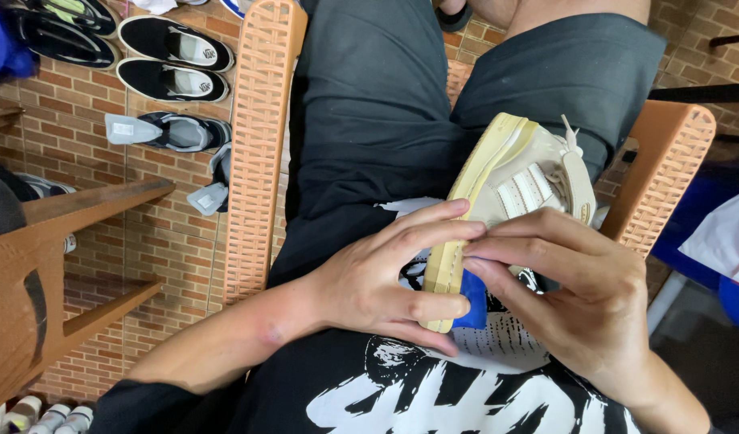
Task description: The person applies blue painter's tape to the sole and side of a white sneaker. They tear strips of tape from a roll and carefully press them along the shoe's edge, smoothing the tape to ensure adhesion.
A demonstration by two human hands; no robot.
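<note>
A cream sneaker with a yellowed sole lies on my lap, sole edge turned toward me, toe pointing away. My left hand grips the heel end of the sole, thumb on top and fingers curled underneath. My right hand holds the sneaker's side, its fingertips meeting the left thumb on the sole edge. A small blue object, perhaps a cloth or sponge, is pinched between both hands under the heel; most of it is hidden.
I sit in an orange woven plastic chair. Several dark shoes and a grey sneaker lie on the brick floor at left, beside a wooden bench. Blue and white bags sit at right.
</note>
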